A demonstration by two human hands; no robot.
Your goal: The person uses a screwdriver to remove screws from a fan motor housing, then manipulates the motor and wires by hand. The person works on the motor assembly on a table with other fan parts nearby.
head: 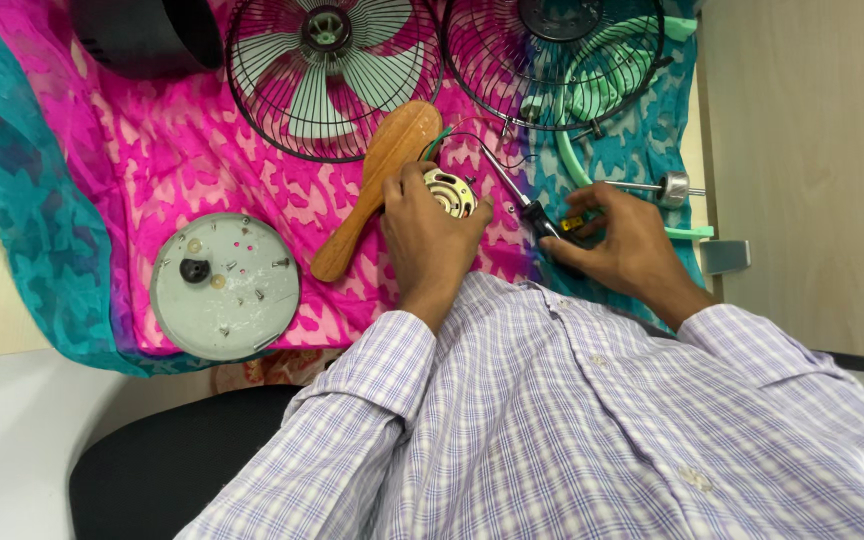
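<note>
My left hand point(428, 232) grips a small round metal fan motor point(449, 191) with red and green wires, pressing it on the pink patterned cloth point(152, 150). My right hand point(620, 243) holds a screwdriver point(524, 205) by its black handle; the thin metal shaft points up-left, toward the wires beside the motor. A wooden paddle-shaped brush point(377, 182) lies just left of the left hand.
A grey round plate point(225, 286) with small screws and a black knob lies at left. Two black wire fan guards point(332, 75) point(552, 60) sit at the top, one over pale blades. A mint-green fan part point(592, 150) and a metal shaft point(662, 187) lie right.
</note>
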